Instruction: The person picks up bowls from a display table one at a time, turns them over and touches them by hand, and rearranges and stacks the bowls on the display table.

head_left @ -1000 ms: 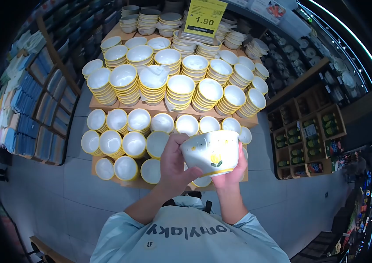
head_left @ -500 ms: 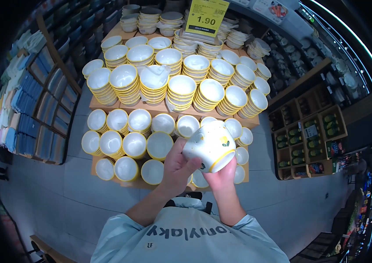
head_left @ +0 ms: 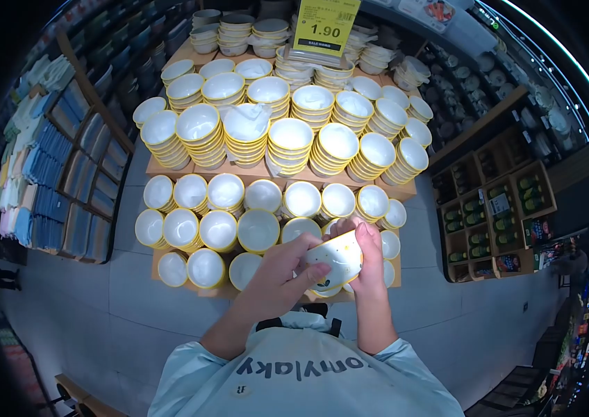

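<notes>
Wooden and two-tiered, a display stand (head_left: 154, 165) is seen at twelve o'clock, loaded with nested stacks of round white bowls (head_left: 339, 141) rimmed in yellow. Among the far stacks, a flat yellow price sign (head_left: 324, 29) is stood. By the left hand (head_left: 279, 272) and right hand (head_left: 371, 258), fingers closed on its wall, a tilted, glossy, flower-printed bowl (head_left: 339, 257) is held at five o'clock from the view's centre.
</notes>
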The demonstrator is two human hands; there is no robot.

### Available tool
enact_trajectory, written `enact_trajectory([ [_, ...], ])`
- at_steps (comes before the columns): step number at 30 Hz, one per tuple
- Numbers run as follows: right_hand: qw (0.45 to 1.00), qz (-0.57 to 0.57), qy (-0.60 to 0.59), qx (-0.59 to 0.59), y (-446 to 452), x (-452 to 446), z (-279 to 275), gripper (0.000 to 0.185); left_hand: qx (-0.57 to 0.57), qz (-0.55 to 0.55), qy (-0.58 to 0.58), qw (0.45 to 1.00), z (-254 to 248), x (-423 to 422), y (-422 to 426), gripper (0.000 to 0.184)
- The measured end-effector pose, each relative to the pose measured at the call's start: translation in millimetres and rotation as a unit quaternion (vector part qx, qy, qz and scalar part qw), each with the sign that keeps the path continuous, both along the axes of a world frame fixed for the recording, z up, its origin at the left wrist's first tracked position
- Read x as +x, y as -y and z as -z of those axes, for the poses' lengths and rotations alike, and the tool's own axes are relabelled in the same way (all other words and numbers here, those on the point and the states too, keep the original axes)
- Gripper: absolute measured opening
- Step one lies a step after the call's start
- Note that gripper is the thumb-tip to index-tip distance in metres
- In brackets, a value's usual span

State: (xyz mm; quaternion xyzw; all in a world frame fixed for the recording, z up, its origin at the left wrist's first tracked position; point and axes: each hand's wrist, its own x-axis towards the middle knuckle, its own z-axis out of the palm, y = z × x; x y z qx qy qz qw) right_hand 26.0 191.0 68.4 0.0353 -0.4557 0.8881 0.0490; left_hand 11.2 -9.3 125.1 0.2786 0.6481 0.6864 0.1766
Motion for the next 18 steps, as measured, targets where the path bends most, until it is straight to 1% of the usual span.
enact_trajectory([
  [3,0.999,0.008,0.019,-0.031,4,5,-3,0.038,0.003,-0.025,0.001,1.000,2,2,-4,0.026],
  [4,0.988,0.063,0.059,-0.129,14,6,-6,0.040,0.048,-0.044,0.004,0.998,8,4,-7,0.029],
  [5,0.962,0.118,0.097,-0.225,19,7,-10,0.043,0.092,-0.062,0.008,0.994,15,4,-11,0.034],
  [6,0.962,0.121,0.097,-0.225,19,8,-14,0.043,0.092,-0.060,0.008,0.994,24,4,-14,0.034],
  [8,0.941,0.000,0.066,-0.332,17,9,-20,0.046,0.187,-0.020,0.005,0.982,41,2,-22,0.040],
  [10,0.926,-0.020,0.071,-0.369,10,9,2,0.050,0.179,-0.027,0.007,0.984,38,5,-28,0.041],
  [12,0.906,-0.001,0.114,-0.406,10,13,13,0.046,0.171,-0.038,0.008,0.985,36,7,-29,0.041],
  [13,0.907,-0.001,0.115,-0.406,11,14,14,0.046,0.157,-0.029,0.035,0.987,36,8,-29,0.040],
  [14,0.922,0.045,0.137,-0.360,12,15,15,0.042,0.142,-0.021,0.063,0.988,34,9,-27,0.040],
  [15,0.932,0.090,0.159,-0.312,14,16,15,0.037,0.142,-0.022,0.065,0.988,33,9,-24,0.040],
  [16,0.932,0.090,0.160,-0.312,14,17,14,0.037,0.113,-0.025,0.039,0.992,31,9,-20,0.040],
  [17,0.952,0.118,0.153,-0.236,14,17,10,0.033,0.085,-0.028,0.014,0.996,29,8,-17,0.040],
  [18,0.966,0.144,0.146,-0.157,14,17,5,0.029,0.085,-0.029,0.014,0.996,28,7,-14,0.040],
])
